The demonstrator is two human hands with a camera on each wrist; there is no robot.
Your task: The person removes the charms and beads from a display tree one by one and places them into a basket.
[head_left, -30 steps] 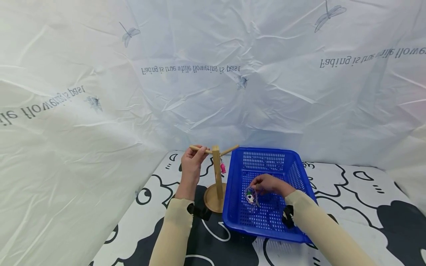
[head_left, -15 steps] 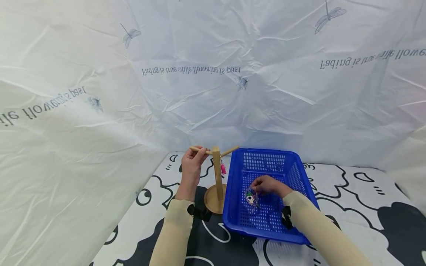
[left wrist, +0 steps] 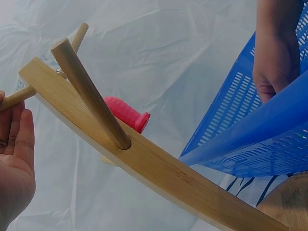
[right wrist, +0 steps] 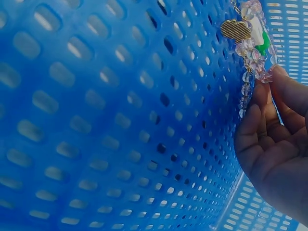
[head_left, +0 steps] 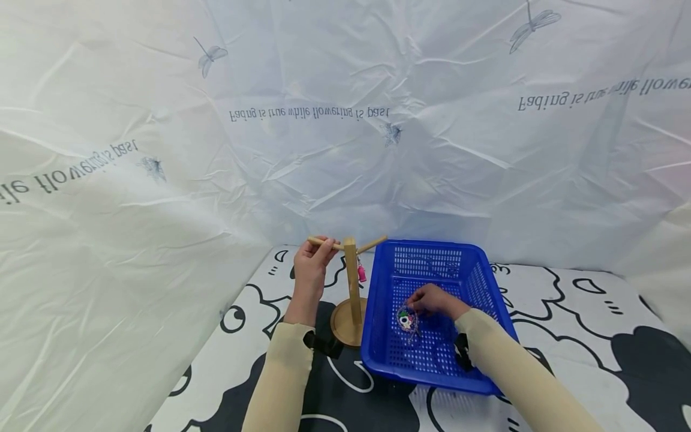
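Observation:
My left hand pinches one peg of a wooden stand near its top. In the left wrist view, the fingers curl around the thin peg. A pink charm dangles from the opposite side of the stand. Inside the blue basket, my right hand holds a beaded charm by its edge. Clear and pinkish beads ring a white and green middle in the right wrist view, where thumb and fingertips pinch the bead string. A flat gold piece hangs beside it.
The basket stands just right of the stand's round base, with perforated walls. Underneath is a black-and-white cartoon-patterned cloth. White printed sheeting encloses the back and sides. Another wooden peg juts from the post.
The right wrist has shifted slightly left within the basket, and the beaded charm has turned a little. The left hand has stayed on its peg.

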